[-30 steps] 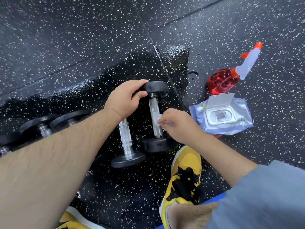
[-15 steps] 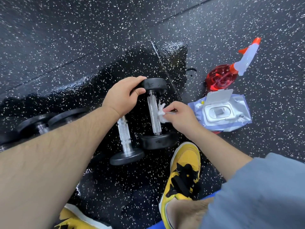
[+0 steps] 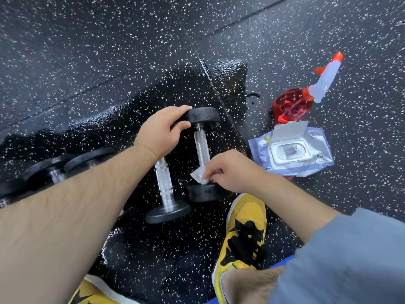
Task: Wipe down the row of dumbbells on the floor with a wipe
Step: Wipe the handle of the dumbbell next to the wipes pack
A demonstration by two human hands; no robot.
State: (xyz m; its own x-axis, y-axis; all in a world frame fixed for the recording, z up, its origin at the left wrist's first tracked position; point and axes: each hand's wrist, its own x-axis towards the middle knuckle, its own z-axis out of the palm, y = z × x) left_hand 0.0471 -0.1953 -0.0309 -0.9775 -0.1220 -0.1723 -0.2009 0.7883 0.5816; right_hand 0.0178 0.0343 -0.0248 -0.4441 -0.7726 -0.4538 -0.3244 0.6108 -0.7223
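The dumbbell [image 3: 201, 145] being cleaned lies on the floor [image 3: 109, 62] with its knurled metal handle pointing away from the person. One black head is at the far end and one at the near end.

The wipe [image 3: 198, 176], a small white crumpled piece, is against the near end of the dumbbell's handle, just above the near head.

The right hand [image 3: 230, 172] pinches the wipe between thumb and curled fingers and sits over the dumbbell's near head. The left hand [image 3: 160, 132] grips the far head of the dumbbell, fingers curled over its top edge and thumb against its side.

A second dumbbell [image 3: 164, 187] lies just to the left of the dumbbell and roughly parallel to it. Its far end is hidden under the left hand. More dumbbells [image 3: 52, 170] continue the row further left of the dumbbell, partly hidden by the left forearm.

The floor under and around the dumbbell is black speckled rubber, glossy and wet-looking in a dark patch.

To the right of the dumbbell lies a pack of wipes [image 3: 315, 150] with its white lid flipped open. Beyond the pack, further from the dumbbell, a red spray bottle [image 3: 291, 106] lies on its side, nozzle pointing away.

A yellow and black shoe [image 3: 243, 229] stands on the floor just on the near side of the dumbbell.
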